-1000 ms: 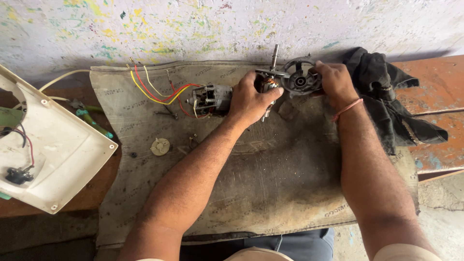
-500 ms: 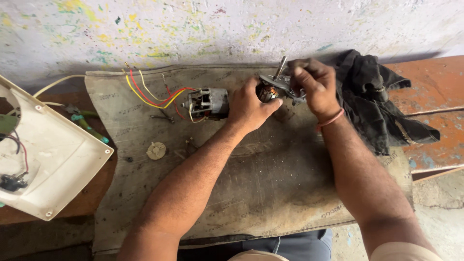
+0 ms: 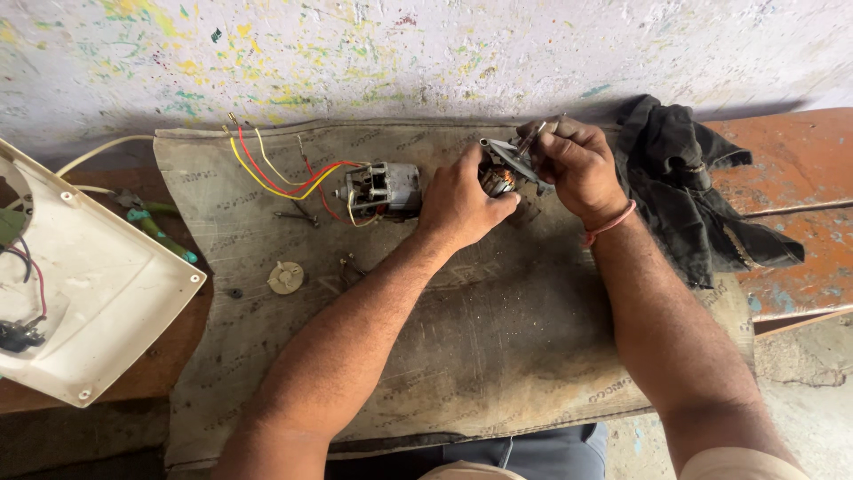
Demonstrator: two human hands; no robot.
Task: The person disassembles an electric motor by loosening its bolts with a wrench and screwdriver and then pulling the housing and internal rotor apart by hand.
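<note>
Both hands meet over the far middle of a grey mat. My left hand and my right hand grip a small motor part with a metal end plate, copper winding and a thin shaft, held tilted above the mat. A grey motor block with red and yellow wires lies just left of my left hand.
A white plastic fan housing rests at the left edge beside a green-handled tool. A round cream cap and small screws lie on the mat. A dark rag sits at the right on the rusty orange bench.
Both hands have lifted and tilted the motor part; its end plate now faces up and left, and my right hand has closed further over it.
</note>
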